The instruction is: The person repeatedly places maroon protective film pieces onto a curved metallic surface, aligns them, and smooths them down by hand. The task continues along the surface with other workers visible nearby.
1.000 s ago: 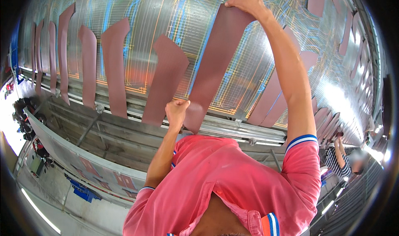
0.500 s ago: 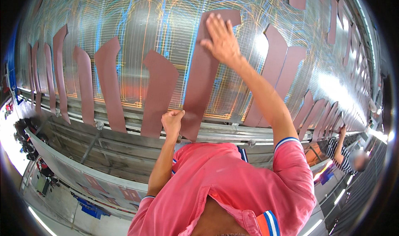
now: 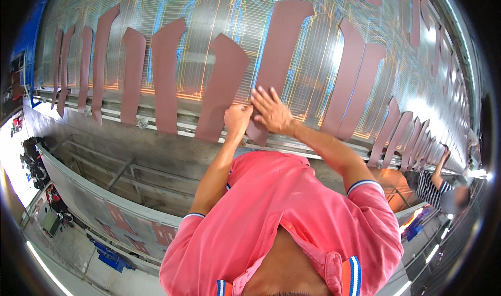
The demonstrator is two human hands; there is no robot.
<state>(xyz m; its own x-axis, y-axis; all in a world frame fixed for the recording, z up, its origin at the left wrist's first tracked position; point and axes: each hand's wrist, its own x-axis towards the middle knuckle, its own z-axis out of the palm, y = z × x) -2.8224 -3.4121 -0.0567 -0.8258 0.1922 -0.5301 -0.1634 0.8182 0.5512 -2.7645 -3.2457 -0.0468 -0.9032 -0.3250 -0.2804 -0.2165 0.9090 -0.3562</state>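
A long maroon-brown sheet piece with a hooked far end lies on the metal table, its near end hanging over the front edge. My right hand rests flat on its near part, fingers stretched out and a little apart. Directly beside it, at the piece's left edge, my left hand is closed with the thumb on top; whatever it may hold is hidden. To the left lies a shorter piece with an angled top, close to the left hand. Right of my hands are two more pieces side by side.
The long table is covered with coloured line marks. Several similar pieces line its front edge on both sides. A rail runs along that edge. At the far right a co-worker in a striped shirt reaches toward the table.
My right hand has slid from the piece's far end down to its near part, beside my left hand. The left hand stays closed near the left edge. The whole view has shifted.
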